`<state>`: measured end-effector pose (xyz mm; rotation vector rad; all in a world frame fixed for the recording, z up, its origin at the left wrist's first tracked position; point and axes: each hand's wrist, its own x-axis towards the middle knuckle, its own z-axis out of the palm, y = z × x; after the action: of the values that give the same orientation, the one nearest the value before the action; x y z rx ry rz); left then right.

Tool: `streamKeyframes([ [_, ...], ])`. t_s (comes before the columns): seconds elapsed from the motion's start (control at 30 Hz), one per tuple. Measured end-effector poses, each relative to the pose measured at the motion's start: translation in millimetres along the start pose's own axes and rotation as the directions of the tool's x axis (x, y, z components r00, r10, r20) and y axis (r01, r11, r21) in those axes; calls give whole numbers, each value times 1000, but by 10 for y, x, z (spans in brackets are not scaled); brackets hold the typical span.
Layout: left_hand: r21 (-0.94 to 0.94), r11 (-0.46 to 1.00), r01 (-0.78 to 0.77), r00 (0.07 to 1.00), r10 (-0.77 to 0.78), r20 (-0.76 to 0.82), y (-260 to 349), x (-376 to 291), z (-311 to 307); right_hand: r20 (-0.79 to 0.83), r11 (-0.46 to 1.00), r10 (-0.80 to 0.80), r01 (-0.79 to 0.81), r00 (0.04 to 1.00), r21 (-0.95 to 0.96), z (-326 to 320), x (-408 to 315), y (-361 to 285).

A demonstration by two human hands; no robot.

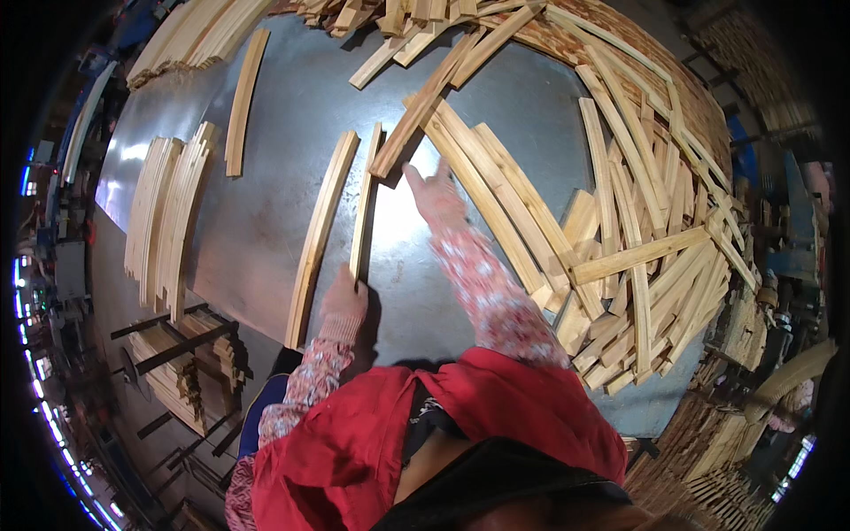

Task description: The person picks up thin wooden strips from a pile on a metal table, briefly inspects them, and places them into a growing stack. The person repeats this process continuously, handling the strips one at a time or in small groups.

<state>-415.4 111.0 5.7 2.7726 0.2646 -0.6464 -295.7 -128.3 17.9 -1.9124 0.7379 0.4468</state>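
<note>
My left hand point(344, 297) grips the near end of a narrow wooden strip point(364, 206), which points away from me over the metal tabletop point(265, 206). Left of it lies a thicker wooden strip point(322, 239). My right hand point(438, 192) is held over the bright patch of the table, fingers spread, with nothing in it. Just beyond its fingertips is the near end of a darker wooden strip point(425, 106), which lies across others. Several long strips point(498, 192) slant beside my right hand and forearm.
A large loose heap of wooden strips point(664, 265) covers the right side. Neatly aligned strips point(153, 219) lie at the left, with one single strip point(247, 106) beyond them. More aligned boards point(199, 33) are at the far left. A metal rack with stacked wood point(172, 372) stands below the table's left edge.
</note>
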Motion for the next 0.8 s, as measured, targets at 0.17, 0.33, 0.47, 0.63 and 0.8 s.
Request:
streamKeyframes([
  [0.17, 193, 970, -147, 982, 166, -90, -479, 47, -118, 8, 980, 69, -69, 998, 185, 491, 1021, -361],
  [0.33, 40, 994, -104, 986, 108, -129, -753, -5, -119, -129, 893, -180, 217, 975, 394, 825, 176, 356],
  [0.47, -82, 985, -152, 988, 149, -37, -684, 93, -58, -252, 921, -328, 367, 911, 129, 755, -736, 1010],
  [0.63, -89, 990, -111, 989, 102, -107, -659, 21, -1, -441, 822, -439, 548, 783, 155, -44, 511, -583],
  [0.8, -163, 981, -108, 994, 108, -11, -427, -9, -188, -599, 946, -222, 319, 769, 59, -936, 2202, -1579],
])
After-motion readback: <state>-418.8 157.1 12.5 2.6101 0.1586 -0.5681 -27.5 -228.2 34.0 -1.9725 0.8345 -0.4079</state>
